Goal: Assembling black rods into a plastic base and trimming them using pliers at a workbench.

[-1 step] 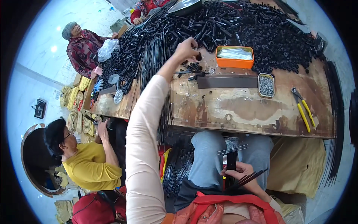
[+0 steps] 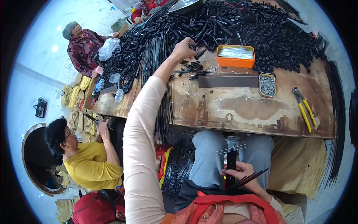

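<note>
My left hand (image 2: 184,50) reaches far over the table to the near edge of a heap of black tubular parts (image 2: 209,26). Its fingers are curled around a small dark piece, apparently a short black tube (image 2: 192,47), partly hidden by them. Several black pieces (image 2: 194,70) lie just below this hand. In my lap, my right hand (image 2: 241,171) is closed on a bundle of thin black rods (image 2: 231,159). Thin silvery wires (image 2: 238,148) cross the bundle's upper end, and more dark rods (image 2: 255,176) stick out to the right of the hand.
On the wooden table (image 2: 238,108) are an orange box of pale thin strips (image 2: 235,61), a tin of small metal bits (image 2: 267,86), a brown flat strip (image 2: 227,81) and yellow-handled pliers (image 2: 305,110). Long black rods (image 2: 154,59) lie left. A person in yellow (image 2: 93,160) sits at left; others stand beyond.
My left hand has shifted slightly, its fingers curling in around a dark piece. My right hand and its bundle of rods look unchanged.
</note>
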A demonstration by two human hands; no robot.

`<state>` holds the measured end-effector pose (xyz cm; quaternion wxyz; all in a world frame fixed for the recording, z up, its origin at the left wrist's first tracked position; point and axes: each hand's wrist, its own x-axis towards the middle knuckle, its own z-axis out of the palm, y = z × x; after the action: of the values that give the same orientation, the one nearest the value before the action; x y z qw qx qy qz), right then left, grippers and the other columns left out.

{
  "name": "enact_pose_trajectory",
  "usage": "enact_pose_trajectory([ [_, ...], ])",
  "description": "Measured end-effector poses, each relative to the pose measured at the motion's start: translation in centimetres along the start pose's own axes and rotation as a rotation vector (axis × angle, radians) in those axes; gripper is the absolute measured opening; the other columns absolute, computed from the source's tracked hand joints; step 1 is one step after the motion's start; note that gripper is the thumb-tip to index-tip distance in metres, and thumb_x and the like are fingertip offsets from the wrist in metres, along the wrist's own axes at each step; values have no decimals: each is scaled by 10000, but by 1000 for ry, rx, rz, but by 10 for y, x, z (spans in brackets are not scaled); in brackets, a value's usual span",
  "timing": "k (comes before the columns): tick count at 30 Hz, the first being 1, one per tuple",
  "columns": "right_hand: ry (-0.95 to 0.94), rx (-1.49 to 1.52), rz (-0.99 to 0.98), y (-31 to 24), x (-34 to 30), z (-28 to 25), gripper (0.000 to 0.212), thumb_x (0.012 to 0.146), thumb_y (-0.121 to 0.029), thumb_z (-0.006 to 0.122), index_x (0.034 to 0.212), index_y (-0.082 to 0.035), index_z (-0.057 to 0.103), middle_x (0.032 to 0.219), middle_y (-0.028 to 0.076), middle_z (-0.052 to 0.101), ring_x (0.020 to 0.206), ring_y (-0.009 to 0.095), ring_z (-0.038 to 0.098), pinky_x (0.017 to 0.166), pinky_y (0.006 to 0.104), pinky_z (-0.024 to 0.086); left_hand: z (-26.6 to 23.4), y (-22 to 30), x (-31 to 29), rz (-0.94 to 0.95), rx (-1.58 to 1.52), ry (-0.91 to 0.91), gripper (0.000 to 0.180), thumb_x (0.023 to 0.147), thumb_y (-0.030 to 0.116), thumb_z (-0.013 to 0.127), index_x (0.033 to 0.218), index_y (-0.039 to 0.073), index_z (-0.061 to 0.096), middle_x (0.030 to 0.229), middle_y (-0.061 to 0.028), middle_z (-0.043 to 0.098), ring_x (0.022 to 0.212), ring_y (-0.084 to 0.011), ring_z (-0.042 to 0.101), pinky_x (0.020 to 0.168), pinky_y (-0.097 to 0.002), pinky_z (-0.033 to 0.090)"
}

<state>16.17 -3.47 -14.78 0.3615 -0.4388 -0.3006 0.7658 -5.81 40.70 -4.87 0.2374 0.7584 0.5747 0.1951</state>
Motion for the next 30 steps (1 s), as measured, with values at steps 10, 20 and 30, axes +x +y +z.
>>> enact_pose_trajectory([
  [10,-64,86,-19,0,-5,7,179,892,-40,655,1034,68,668,966,124,707,909,174,685,823,271,528,31,-10,-18,291,221,54,328,784,69,662,1108,113,656,939,-177,687,878,-325,668,765,-389,526],
  [20,-34,17,-34,0,-10,18,201,889,-51,665,1048,71,660,962,125,706,908,184,687,823,273,531,56,0,-2,294,230,77,390,775,274,773,1088,60,679,1033,-202,683,1003,-367,644,865,-417,523],
  [30,-71,-9,-56,1,-6,13,179,878,15,628,1050,62,640,982,108,664,926,237,692,858,328,545,-66,-27,-66,-130,-532,40,356,935,15,567,1263,28,429,902,-110,639,788,-195,686,661,-316,603],
])
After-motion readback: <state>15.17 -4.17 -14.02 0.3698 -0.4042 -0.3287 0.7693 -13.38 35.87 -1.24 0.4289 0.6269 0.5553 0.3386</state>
